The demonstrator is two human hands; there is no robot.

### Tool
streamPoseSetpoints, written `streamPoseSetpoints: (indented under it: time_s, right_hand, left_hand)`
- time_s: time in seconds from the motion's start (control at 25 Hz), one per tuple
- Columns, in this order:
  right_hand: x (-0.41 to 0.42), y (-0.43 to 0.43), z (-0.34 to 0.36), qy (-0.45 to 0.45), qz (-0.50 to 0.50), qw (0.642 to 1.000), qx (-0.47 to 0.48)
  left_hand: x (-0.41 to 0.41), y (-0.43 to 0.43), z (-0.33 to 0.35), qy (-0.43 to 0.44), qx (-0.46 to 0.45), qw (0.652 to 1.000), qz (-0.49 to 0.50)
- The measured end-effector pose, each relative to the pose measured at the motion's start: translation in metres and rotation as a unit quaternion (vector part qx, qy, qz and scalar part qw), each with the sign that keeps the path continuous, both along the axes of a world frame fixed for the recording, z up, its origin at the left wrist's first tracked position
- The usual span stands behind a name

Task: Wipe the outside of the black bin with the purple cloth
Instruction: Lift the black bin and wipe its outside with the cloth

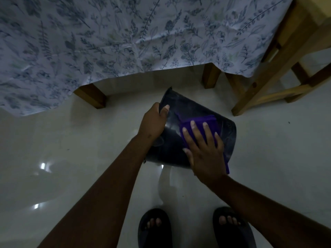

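Observation:
The black bin (172, 149) lies tipped on its side on the pale tiled floor, its glossy outer wall facing up at me. My left hand (153, 122) grips the bin's left edge, thumb over the top. My right hand (204, 149) presses flat, fingers spread, on the folded purple cloth (198, 122), which lies against the bin's upper right side. A strip of the cloth hangs down past my right wrist.
A table with a blue floral tablecloth (107, 42) overhangs just behind the bin, its wooden legs (91, 95) standing left and right. A wooden chair frame (268, 86) stands at the right. My feet in dark slippers (155, 228) are below.

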State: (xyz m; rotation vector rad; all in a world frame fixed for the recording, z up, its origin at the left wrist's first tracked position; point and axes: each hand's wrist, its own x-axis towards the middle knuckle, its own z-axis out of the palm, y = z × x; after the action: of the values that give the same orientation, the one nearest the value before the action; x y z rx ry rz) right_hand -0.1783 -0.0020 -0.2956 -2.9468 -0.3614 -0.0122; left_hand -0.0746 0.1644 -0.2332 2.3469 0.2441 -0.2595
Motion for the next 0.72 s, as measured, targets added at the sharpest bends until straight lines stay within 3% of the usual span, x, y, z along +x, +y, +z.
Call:
streamPoseSetpoints:
  time_s: [0.2, 0.32, 0.52, 0.72]
  right_hand:
    - [0.085, -0.016, 0.012, 0.045, -0.095, 0.991, 0.084]
    - [0.063, -0.020, 0.006, 0.037, -0.078, 0.993, 0.077]
    - [0.064, -0.016, 0.011, 0.052, -0.088, 0.992, 0.079]
    - [-0.024, 0.019, 0.001, 0.015, -0.005, 1.000, 0.014]
  left_hand:
    - [0.006, 0.003, -0.004, 0.017, 0.003, 1.000, -0.012]
    - [0.010, 0.003, 0.002, 0.030, -0.019, 0.999, 0.010]
    - [-0.052, 0.016, -0.003, -0.025, -0.020, 0.999, -0.003]
    - [-0.010, 0.006, -0.003, -0.009, -0.009, 1.000, -0.008]
